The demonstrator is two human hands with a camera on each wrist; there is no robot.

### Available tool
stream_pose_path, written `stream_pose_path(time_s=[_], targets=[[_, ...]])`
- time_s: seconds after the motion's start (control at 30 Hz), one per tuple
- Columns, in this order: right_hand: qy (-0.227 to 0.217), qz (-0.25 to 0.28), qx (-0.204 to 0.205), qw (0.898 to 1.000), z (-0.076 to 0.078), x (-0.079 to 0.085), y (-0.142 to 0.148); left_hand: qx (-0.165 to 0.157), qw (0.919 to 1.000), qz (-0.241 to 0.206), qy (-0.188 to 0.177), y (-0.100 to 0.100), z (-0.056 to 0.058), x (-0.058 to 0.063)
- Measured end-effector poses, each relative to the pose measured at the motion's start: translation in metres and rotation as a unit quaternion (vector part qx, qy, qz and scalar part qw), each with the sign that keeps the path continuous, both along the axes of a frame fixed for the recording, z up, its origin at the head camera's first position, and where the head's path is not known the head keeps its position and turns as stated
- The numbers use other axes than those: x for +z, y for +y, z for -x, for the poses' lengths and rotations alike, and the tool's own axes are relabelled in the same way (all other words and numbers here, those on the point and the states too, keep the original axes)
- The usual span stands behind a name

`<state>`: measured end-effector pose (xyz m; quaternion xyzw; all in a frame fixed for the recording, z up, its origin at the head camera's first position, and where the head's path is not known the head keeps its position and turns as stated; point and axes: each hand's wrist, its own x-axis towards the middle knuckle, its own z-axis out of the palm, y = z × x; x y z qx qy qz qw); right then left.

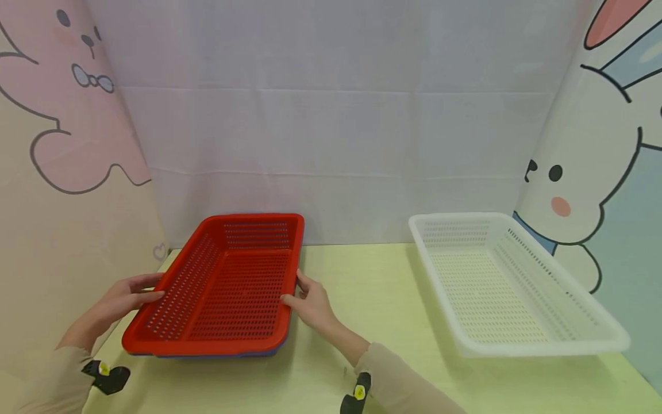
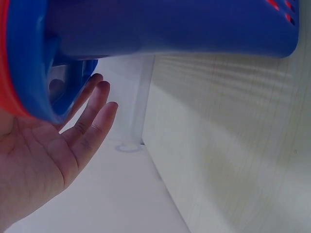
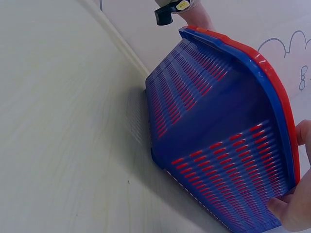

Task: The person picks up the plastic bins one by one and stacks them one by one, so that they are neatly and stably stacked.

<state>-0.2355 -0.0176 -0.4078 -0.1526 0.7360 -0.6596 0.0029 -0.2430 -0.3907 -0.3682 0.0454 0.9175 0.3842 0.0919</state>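
A red basket (image 1: 248, 287) with slotted walls sits nested inside a blue basket (image 3: 204, 111), whose edge shows just below the red rim in the head view. My right hand (image 1: 312, 305) pinches the right rim, thumb on top and fingers against the outside. At the left rim, my left hand (image 1: 121, 296) has its thumb and fingers touching or very near the edge. From the left wrist view, the fingers (image 2: 92, 128) of that hand look loosely extended beside the blue rim, with the palm turned up; its thumb is hidden there.
A white slotted basket (image 1: 517, 293) stands on the right of the pale yellow table (image 1: 362, 276). Behind runs a light cloth wall (image 1: 331, 126). Side panels with cartoon animals (image 1: 574, 190) close off left and right.
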Motion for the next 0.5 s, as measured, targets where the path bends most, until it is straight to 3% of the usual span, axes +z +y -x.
stream_pose_path(time_s=[0.5], targets=[[0.01,-0.013,-0.002,1.0,-0.001,-0.001,0.014,-0.008,0.9998,-0.016,0.004,0.014,0.001,0.001]])
